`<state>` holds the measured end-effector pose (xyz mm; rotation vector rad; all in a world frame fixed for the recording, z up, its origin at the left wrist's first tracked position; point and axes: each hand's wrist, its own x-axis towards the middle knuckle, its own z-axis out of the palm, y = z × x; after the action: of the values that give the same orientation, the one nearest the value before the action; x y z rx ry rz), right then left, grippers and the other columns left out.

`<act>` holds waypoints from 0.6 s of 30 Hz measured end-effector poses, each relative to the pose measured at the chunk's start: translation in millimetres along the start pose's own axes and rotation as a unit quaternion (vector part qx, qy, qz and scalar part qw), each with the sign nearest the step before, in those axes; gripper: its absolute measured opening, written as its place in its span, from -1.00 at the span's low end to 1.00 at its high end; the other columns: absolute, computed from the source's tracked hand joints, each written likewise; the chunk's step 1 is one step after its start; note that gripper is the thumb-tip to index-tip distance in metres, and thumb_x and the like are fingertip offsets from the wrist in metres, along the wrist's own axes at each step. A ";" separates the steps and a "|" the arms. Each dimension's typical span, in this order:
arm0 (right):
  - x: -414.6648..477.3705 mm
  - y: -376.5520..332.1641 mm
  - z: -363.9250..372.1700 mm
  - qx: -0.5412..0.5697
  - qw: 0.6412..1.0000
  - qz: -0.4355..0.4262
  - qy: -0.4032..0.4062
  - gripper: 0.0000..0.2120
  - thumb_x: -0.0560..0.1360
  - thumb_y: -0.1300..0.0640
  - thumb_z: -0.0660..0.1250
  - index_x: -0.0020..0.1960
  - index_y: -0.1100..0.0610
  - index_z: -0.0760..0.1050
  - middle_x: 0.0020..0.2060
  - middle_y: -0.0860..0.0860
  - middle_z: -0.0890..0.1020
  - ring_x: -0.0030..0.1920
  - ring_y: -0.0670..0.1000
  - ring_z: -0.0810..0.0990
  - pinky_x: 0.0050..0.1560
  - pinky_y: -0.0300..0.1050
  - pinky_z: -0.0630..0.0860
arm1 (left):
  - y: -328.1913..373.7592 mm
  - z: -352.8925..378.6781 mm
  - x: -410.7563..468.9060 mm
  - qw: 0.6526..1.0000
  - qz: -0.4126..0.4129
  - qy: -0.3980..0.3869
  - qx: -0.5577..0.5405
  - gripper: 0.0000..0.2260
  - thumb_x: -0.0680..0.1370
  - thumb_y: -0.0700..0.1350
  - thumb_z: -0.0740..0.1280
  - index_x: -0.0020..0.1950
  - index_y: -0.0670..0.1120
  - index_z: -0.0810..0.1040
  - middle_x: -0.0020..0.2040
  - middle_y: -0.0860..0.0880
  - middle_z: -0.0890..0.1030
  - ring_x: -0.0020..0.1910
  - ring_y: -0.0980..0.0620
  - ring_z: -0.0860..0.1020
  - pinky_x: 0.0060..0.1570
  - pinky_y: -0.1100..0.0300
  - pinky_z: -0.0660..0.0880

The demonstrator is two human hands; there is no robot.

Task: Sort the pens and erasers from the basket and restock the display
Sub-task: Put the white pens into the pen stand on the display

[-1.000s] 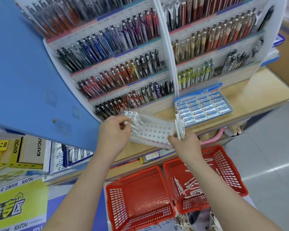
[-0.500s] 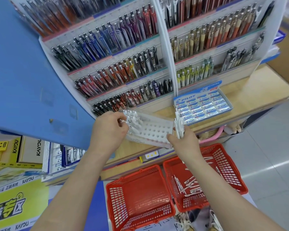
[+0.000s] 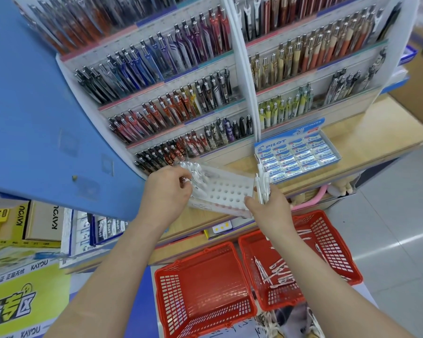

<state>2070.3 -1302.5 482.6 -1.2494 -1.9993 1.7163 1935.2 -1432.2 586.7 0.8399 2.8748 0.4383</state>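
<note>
A white pen tray (image 3: 226, 191) full of round holes lies on the wooden shelf (image 3: 366, 132), below the pen display (image 3: 181, 98). My left hand (image 3: 166, 193) rests at its left end, fingers on several white pens (image 3: 193, 174) standing in the holes. My right hand (image 3: 270, 206) is at the tray's right end, shut on a bunch of white pens (image 3: 263, 184) held upright. The right red basket (image 3: 327, 242) below holds several loose white pens (image 3: 276, 272). The left red basket (image 3: 200, 291) holds nothing. A blue box of Pilot erasers (image 3: 297, 152) sits on the shelf.
A big blue panel (image 3: 34, 106) juts out on the left. Kayou boxes (image 3: 37, 223) and Pilot packs stand on the lower left shelves. A pink item (image 3: 320, 196) lies under the shelf. Grey floor (image 3: 396, 215) spreads to the right.
Both hands stay at the tray's ends. The view has shifted slightly; the left fingers have worked a little among the pens at the tray's left end.
</note>
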 end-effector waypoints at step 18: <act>-6.9 -5.1 -2.8 0.028 1.000 0.014 -0.001 -0.73 0.54 0.03 0.26 0.20 0.07 0.50 -0.02 -0.03 0.63 0.00 0.01 0.57 0.05 -0.01 0.51 | -5.9 15.5 12.2 1.000 -0.001 0.009 0.024 -0.87 0.50 -0.16 0.37 0.01 -0.11 0.67 -0.02 -0.07 0.59 -0.06 -0.04 0.54 -0.04 0.13 0.44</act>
<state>2074.1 -1305.2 490.3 -1.2639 -1.9306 1.7748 1924.8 -1426.6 569.8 0.8463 2.9140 0.3791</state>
